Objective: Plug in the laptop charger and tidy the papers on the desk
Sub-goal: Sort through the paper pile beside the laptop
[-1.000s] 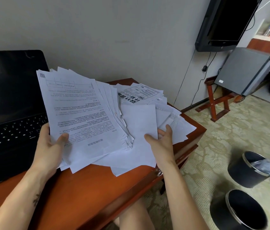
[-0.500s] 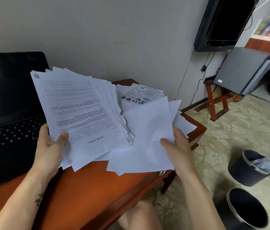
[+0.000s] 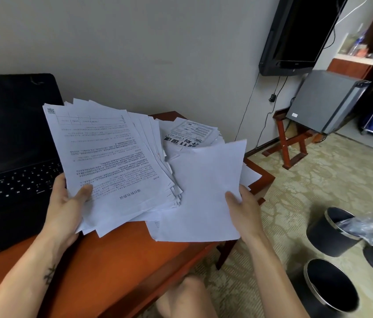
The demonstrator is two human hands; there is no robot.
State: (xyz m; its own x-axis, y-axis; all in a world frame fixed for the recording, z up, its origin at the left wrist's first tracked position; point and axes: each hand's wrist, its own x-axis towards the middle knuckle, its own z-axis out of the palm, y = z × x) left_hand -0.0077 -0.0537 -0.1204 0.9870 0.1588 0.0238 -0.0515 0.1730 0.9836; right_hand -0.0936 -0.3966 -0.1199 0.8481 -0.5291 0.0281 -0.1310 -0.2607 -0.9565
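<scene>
My left hand (image 3: 68, 203) grips a thick fanned stack of printed papers (image 3: 110, 161), lifted and tilted above the red-brown wooden desk (image 3: 116, 267). My right hand (image 3: 245, 207) holds a few blank white sheets (image 3: 204, 193) by their right edge, raised off the desk beside the stack. More loose papers, with a bold-print flyer (image 3: 190, 134) on top, lie at the desk's far right corner. An open black laptop (image 3: 13, 166) sits at the left, its screen dark. No charger is in view.
Three black waste bins (image 3: 332, 230) stand on the patterned carpet at the right, one holding clear plastic. A wall-mounted TV (image 3: 295, 35) hangs above a grey mini fridge (image 3: 323, 102) on a wooden stand, with cables running down the wall.
My right hand has lifted the blank sheets off the desk and moved right and up. The left hand's stack has shifted slightly left.
</scene>
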